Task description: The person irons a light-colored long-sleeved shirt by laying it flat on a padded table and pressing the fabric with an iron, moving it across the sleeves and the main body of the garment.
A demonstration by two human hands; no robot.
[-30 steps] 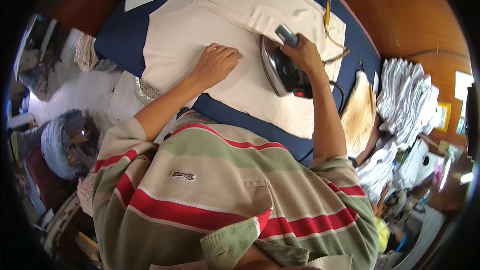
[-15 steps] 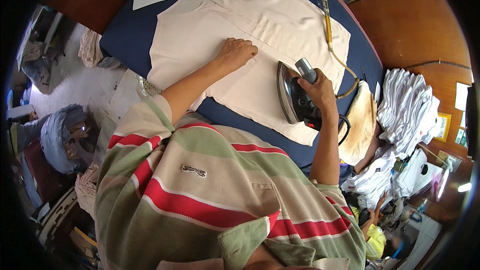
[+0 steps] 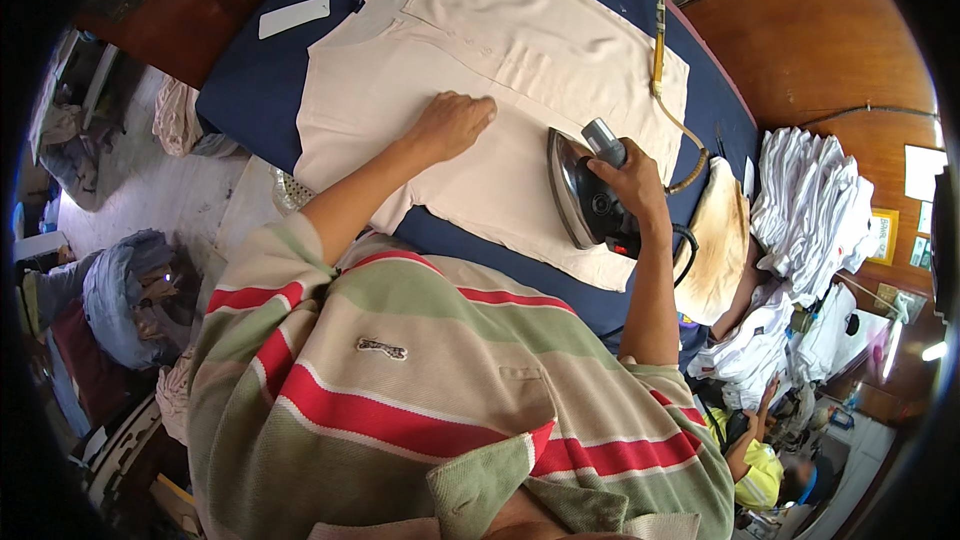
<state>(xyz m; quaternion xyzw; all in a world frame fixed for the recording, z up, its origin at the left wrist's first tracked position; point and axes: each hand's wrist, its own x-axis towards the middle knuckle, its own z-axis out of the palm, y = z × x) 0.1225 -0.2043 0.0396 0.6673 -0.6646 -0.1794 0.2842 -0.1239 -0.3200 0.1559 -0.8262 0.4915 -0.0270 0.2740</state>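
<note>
A pale cream top (image 3: pixel 400 80) with a neckline and a front placket lies spread on the dark blue covered ironing table (image 3: pixel 250 90). My right hand (image 3: pixel 637 180) grips the handle of a dark electric steam iron (image 3: pixel 578 195), whose soleplate rests on the lower right part of the top. To the left of the iron, my left hand (image 3: pixel 452 127) lies on the cloth with its fingers curled in; nothing shows in them. Faint creases run across the far side of the top.
A yellowish hose (image 3: pixel 658 60) runs down to the iron. Beside the table's right end are a scorched cream pad (image 3: pixel 718 245) and stacked white garments (image 3: pixel 812 210). A white card (image 3: pixel 294 17) lies far left. At lower right is another person in yellow (image 3: pixel 760 475).
My left hand has slid left and slightly nearer across the top, its fingers curled. The iron in my right hand has hardly shifted on the cloth. The whole view has turned slightly.
</note>
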